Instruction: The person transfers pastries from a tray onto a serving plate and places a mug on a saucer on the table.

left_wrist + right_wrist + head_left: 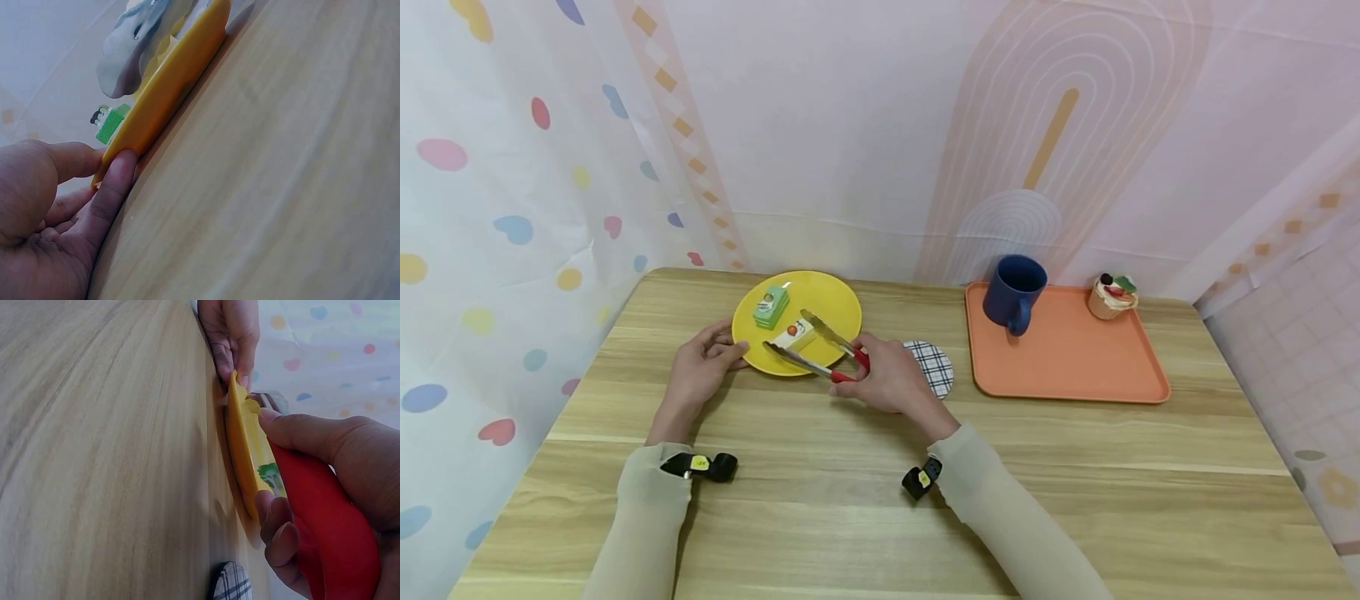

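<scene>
A yellow plate [835, 302] lies at the back left of the table. My left hand [698, 371] pinches its left rim, thumb and fingers on either side of the edge in the left wrist view. In my right hand [891, 377] is a pair of tongs [808, 364], gripped by the red handles [334, 531]. The spread metal tips reach over the plate, one on each side of a pale cake piece [792, 336] with an orange-red decoration. Behind that piece, a green cake piece [771, 308] sits on the plate.
A round plaid coaster [936, 368] lies beside my right hand, partly covered by it. To the right is an orange tray [1067, 371] bearing a dark blue mug [1011, 292] and a cupcake [1109, 302]. A patterned curtain [835, 150] hangs behind the table.
</scene>
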Demonstrator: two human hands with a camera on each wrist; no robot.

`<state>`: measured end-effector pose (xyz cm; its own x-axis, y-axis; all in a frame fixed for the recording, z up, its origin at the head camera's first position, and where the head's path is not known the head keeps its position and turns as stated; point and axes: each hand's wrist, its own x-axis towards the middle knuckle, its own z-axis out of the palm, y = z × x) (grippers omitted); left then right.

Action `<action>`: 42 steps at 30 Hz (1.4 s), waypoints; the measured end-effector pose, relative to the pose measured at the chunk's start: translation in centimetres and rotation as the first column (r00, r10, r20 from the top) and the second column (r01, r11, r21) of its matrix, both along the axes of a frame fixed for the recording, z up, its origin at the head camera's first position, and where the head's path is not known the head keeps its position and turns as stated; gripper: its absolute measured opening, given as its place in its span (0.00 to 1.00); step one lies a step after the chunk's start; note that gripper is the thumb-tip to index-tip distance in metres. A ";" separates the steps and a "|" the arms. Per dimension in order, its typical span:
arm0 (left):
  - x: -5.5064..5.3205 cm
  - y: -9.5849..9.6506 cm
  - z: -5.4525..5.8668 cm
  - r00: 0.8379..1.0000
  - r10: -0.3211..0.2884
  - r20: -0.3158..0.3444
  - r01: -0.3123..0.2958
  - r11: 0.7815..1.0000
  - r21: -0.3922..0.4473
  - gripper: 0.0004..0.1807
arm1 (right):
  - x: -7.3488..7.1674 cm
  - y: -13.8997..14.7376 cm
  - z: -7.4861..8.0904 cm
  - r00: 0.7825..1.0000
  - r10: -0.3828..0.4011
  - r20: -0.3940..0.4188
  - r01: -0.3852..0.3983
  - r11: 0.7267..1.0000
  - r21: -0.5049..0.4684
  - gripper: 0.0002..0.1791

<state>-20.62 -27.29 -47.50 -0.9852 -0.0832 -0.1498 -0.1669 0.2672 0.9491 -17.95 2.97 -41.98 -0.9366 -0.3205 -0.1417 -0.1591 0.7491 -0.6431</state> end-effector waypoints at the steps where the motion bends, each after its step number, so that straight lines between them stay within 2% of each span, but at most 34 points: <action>1: 0.0 0.0 0.0 1.000 0.002 0.000 -0.002 1.000 -0.002 0.34 | 0.0 0.0 0.0 1.000 0.000 -0.001 0.000 1.000 0.001 0.32; 11: 0.0 -0.1 -0.1 1.000 -0.006 -0.014 0.007 1.000 0.005 0.34 | 0.2 0.5 0.4 1.000 0.001 -0.023 0.000 1.000 0.003 0.31; 21: 0.4 0.2 0.8 1.000 -0.008 0.005 0.008 1.000 0.003 0.34 | 0.6 0.8 0.6 1.000 0.000 -0.020 0.000 1.000 -0.031 0.31; 30: 0.0 0.0 0.0 1.000 -0.003 -0.003 0.003 1.000 -0.009 0.34 | 1.0 1.6 0.8 0.999 -0.015 -0.045 0.013 0.999 -0.050 0.34; 36: 0.1 0.0 -0.1 1.000 0.006 -0.001 -0.006 1.000 -0.024 0.35 | 1.3 2.2 0.7 0.999 -0.030 -0.022 0.029 0.998 -0.063 0.36; 42: 0.1 -0.1 -0.1 1.000 -0.002 -0.012 0.001 1.000 -0.022 0.35 | 1.6 2.9 1.0 0.996 -0.043 -0.075 0.040 0.998 -0.042 0.36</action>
